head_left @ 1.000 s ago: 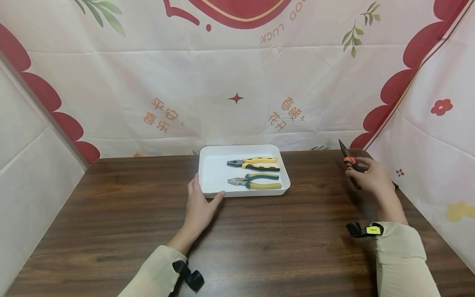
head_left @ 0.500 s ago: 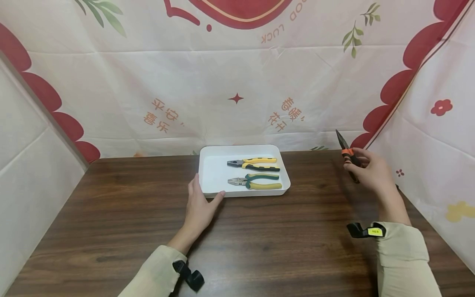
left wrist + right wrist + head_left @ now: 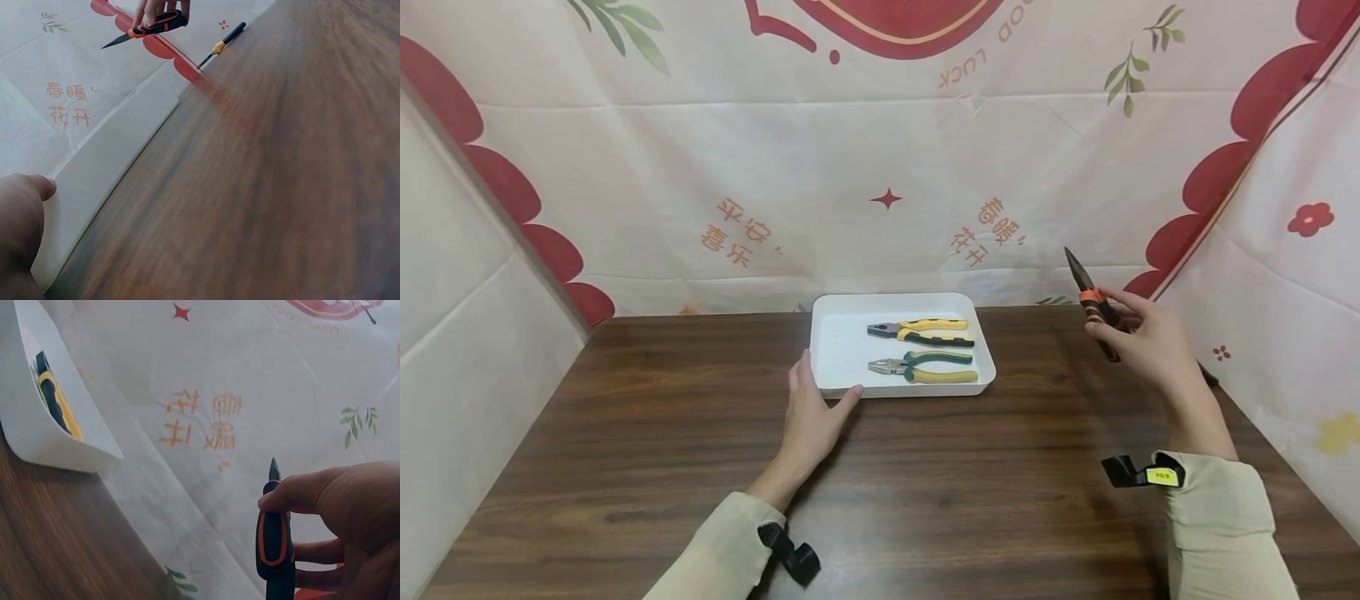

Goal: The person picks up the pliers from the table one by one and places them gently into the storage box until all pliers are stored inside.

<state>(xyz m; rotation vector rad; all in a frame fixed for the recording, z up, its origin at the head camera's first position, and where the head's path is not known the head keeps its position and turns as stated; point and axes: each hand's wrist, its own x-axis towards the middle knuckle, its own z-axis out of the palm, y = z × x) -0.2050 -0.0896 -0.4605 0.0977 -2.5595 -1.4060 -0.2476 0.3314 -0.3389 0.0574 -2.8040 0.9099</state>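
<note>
My right hand (image 3: 1153, 346) grips needle-nose pliers (image 3: 1092, 304) by their black and orange handles, raised over the right back of the table, jaws pointing up and to the left. In the right wrist view the thumb lies along the pliers (image 3: 273, 540). My left hand (image 3: 811, 421) holds the near left corner of a white tray (image 3: 838, 342), thumb at the front rim and fingers along the left side. Two pliers lie inside the tray: yellow-and-black pliers (image 3: 921, 331) at the back and green-and-yellow pliers (image 3: 925, 367) in front.
A tool with a dark handle and yellow collar (image 3: 219, 47) lies at the table's right edge, mostly behind my right hand in the head view. Printed white cloth (image 3: 850, 242) hangs behind the wooden table (image 3: 962, 500), with cloth at both sides.
My right hand has lifted the needle-nose pliers and moved them slightly left from the table's right corner. The left hand keeps its place on the tray. The head view has shifted slightly.
</note>
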